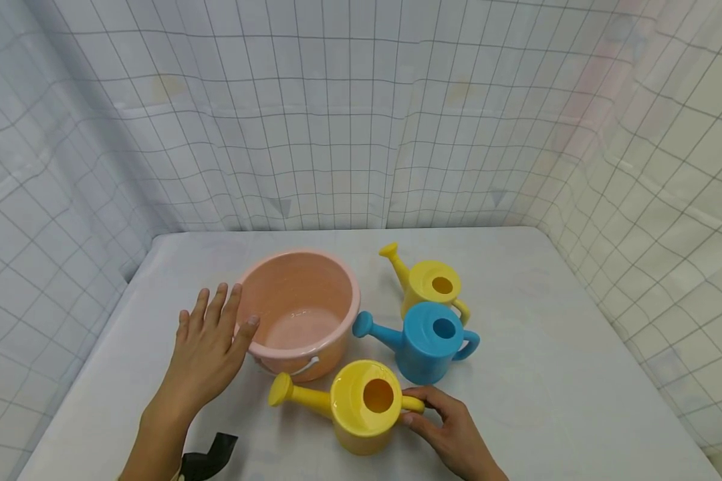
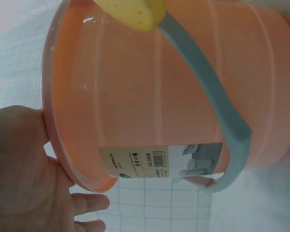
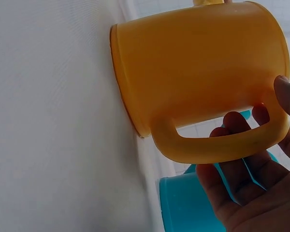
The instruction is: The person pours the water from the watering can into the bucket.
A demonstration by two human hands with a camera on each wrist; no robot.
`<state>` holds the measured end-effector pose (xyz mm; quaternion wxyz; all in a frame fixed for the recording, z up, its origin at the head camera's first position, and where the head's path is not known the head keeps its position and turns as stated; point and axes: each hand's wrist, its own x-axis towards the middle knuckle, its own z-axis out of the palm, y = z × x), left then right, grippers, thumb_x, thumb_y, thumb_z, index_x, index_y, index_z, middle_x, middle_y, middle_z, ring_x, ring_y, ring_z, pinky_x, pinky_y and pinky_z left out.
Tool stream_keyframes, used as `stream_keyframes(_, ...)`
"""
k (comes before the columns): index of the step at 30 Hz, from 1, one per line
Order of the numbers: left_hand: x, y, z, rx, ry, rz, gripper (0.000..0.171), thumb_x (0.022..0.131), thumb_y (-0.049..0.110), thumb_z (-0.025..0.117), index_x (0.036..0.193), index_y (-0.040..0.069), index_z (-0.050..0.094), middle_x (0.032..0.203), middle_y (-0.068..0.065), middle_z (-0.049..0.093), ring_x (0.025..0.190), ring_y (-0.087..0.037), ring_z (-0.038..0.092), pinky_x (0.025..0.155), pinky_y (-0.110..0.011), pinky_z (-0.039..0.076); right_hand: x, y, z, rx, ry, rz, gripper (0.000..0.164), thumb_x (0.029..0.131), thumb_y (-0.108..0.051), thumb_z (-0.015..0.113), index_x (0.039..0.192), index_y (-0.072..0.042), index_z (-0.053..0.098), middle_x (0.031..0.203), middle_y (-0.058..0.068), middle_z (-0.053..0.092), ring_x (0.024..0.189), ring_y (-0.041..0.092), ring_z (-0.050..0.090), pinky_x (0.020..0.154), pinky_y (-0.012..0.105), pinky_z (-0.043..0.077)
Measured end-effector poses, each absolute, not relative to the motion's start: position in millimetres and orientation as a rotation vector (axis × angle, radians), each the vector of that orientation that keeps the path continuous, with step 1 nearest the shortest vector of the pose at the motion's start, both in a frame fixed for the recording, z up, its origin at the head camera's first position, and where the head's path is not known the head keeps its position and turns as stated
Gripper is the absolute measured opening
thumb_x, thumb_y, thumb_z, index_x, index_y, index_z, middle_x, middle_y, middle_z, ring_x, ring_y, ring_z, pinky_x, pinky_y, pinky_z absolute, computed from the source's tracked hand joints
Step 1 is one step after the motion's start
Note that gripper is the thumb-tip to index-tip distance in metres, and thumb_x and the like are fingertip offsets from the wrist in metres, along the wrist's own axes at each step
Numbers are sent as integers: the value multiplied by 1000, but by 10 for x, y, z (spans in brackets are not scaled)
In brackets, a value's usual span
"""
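Observation:
A pink bucket (image 1: 333,354) stands left of the middle of the table. My left hand (image 1: 207,347) rests against its left rim, fingers extended and thumb over the edge. In the left wrist view, its palm meets the rim beside a printed label (image 2: 154,162) and the bucket's grey handle (image 2: 208,77). With my right hand (image 1: 451,431) I hold the handle of the near yellow watering can (image 1: 361,431), which is upright, its spout toward the bucket's front. In the right wrist view the fingers (image 3: 268,174) pass through the handle loop, with the thumb near its top.
Behind the held can, a blue watering can (image 1: 424,354) stands close to the bucket's right side. A second yellow watering can (image 1: 418,290) is farther back, its spout pointing up-left. White grid-patterned curtains (image 1: 361,133) enclose the table (image 1: 577,374) behind and at both sides.

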<state>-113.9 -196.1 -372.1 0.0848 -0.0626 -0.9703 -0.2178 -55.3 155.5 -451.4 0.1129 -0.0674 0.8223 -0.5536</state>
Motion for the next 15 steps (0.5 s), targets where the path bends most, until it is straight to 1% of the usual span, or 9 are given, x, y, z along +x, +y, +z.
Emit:
stream_keyframes(6, -1139, -1961, -3724, -186, -2892, -647, 68, 100, 50, 28, 153, 12, 9, 157, -23, 11, 147, -41, -6, 111, -67, -5, -545, 1559, -4517, -207, 2397, -1602, 27, 87, -41, 63, 110, -26, 64, 109, -11, 67, 99, 7, 59, 98, 24, 42)
stream_keyframes(11, -1135, -1964, -3726, -187, -2891, -652, 67, 100, 50, 28, 153, 13, 9, 157, -23, 11, 146, -41, -7, 111, -67, -6, -544, 1562, -4526, -224, 2380, -1622, 27, 87, -40, 63, 110, -25, 65, 110, -9, 67, 100, 7, 59, 97, 22, 43)
stream_keyframes(15, -1133, -1967, -3728, -188, -2891, -659, 67, 100, 50, 28, 153, 14, 8, 158, -23, 9, 147, -40, -7, 111, -66, -8, -542, 1558, -4533, -226, 2375, -1637, 27, 87, -40, 63, 109, -25, 65, 109, -9, 67, 99, 8, 60, 97, 23, 43)
